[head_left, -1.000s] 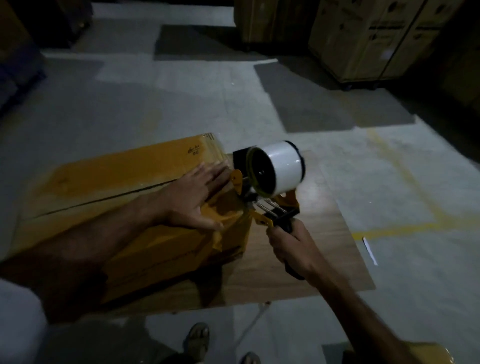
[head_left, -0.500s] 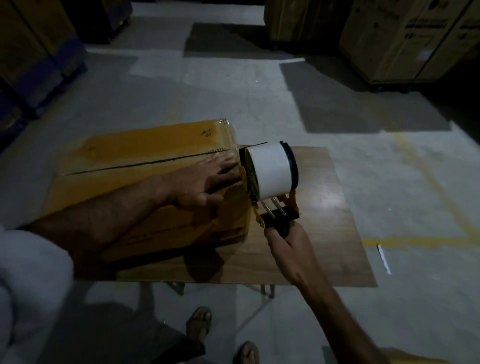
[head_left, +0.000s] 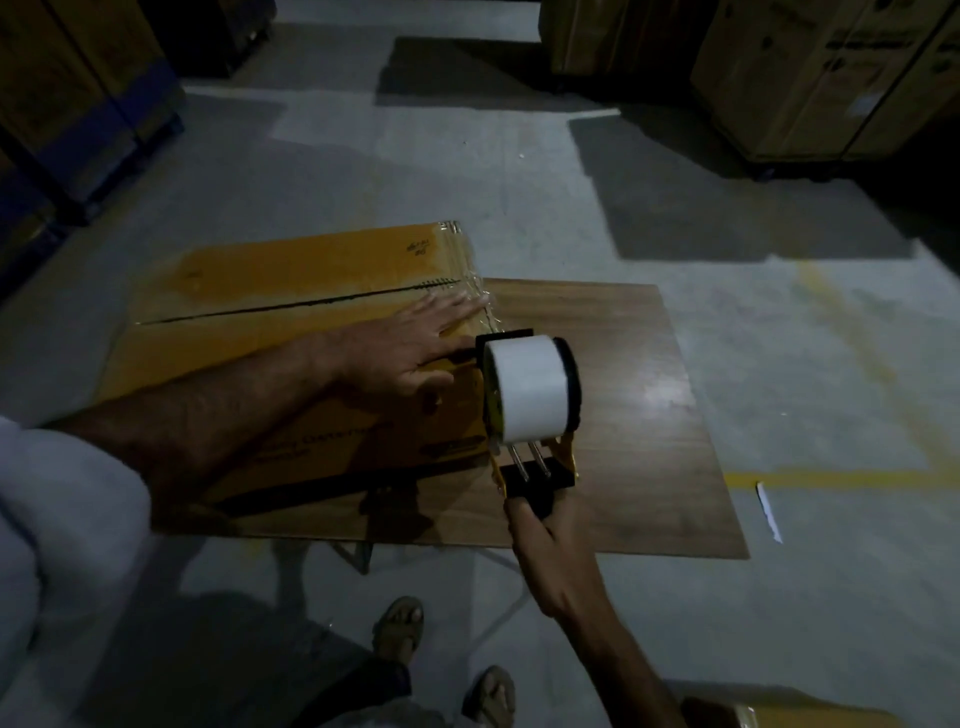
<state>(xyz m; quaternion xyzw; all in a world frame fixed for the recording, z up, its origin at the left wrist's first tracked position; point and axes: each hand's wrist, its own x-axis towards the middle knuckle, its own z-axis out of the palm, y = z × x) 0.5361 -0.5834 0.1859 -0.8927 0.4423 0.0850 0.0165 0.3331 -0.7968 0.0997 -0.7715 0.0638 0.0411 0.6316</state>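
Two hands mid box-sealing: left hand (head_left: 410, 353) lies flat, fingers straight, on cardboard box (head_left: 291, 270) centre-left of frame atop counter (head_left: 649, 426); right hand (head_left: 543, 535) grips tape dispenser (head_left: 527, 395) at box's right end; next, prob. drag it leftward along seam (head_left: 291, 304) w/ firm pressure.

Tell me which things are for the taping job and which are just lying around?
For the job: cardboard box, tape dispenser, left hand pressing the box, right hand gripping the handle, wooden tabletop.
Lying about: white scrap on the floor, big cartons at the back.
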